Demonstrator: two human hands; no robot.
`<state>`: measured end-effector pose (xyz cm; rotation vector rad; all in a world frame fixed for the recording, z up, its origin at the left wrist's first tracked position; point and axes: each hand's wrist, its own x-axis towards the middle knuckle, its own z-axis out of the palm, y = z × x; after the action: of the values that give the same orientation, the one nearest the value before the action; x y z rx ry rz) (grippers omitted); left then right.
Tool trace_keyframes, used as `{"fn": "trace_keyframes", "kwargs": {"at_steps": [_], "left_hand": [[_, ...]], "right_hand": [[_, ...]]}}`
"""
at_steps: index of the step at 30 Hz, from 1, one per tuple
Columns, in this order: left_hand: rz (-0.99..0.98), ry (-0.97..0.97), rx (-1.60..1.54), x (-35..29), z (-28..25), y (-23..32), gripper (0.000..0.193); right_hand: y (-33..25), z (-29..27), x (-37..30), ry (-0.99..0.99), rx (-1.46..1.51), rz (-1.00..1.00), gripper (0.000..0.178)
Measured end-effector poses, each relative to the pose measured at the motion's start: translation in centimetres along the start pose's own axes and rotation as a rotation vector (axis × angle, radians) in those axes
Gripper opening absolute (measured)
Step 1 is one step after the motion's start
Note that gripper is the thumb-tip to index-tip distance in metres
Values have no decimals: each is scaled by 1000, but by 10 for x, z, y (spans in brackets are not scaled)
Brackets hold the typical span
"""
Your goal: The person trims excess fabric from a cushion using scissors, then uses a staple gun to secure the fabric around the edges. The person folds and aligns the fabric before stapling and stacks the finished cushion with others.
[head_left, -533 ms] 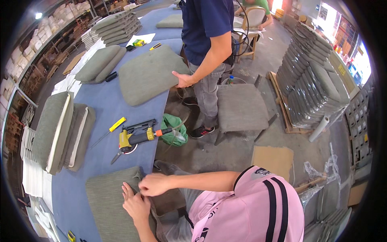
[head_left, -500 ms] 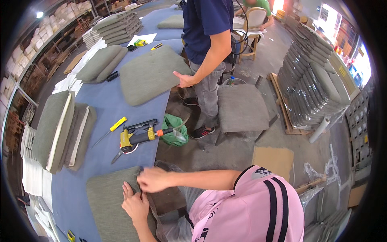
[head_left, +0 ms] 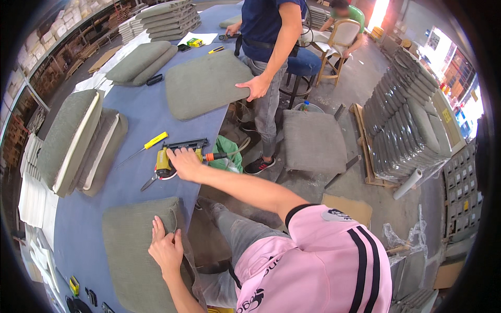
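My left hand (head_left: 167, 253) rests on a grey-green seat cushion (head_left: 128, 250) on the table in front of me. Its index finger is stretched out, while thumb and other fingers press at the fold of the cover along the cushion's near edge. Beyond the cushion, my right hand (head_left: 183, 163) lies over a yellow and black pneumatic staple gun (head_left: 163, 163), fingers curled over its body; the grip underneath is partly hidden. An orange fitting joins the gun to its air hose. Partly under the gun is a pair of scissors (head_left: 150, 182), beside a yellow-handled screwdriver (head_left: 155, 140).
Thick cushions (head_left: 73, 141) stand at the left of the blue-covered table (head_left: 99, 208). A co-worker in dark blue holds another cushion (head_left: 206, 86) further along. A green bag (head_left: 228, 151) hangs by the table edge. Wrapped cushions (head_left: 402, 125) are stacked on a pallet at right.
My right hand has left the cushion's edge and moved forward onto the staple gun. My left hand stays on the cushion. The co-worker's other hand now shows at the far table.
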<state>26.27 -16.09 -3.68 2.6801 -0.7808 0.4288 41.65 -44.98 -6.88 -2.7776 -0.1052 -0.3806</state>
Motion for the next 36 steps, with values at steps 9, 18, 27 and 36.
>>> {"fn": "trace_keyframes", "kwargs": {"at_steps": [9,18,27,36], "left_hand": [[-30,4,-24,3,-6,10,43],[-71,8,-41,4,-14,4,41],[-75,34,-85,5,-10,-1,41],[-129,63,-101,3,-1,4,39]], "right_hand": [[-1,-105,-99,35,934,-2,53],[-47,-100,-211,-256,772,-131,59],[-70,-86,-197,-265,685,-167,54],[-76,-79,-190,-420,706,-99,50]]}}
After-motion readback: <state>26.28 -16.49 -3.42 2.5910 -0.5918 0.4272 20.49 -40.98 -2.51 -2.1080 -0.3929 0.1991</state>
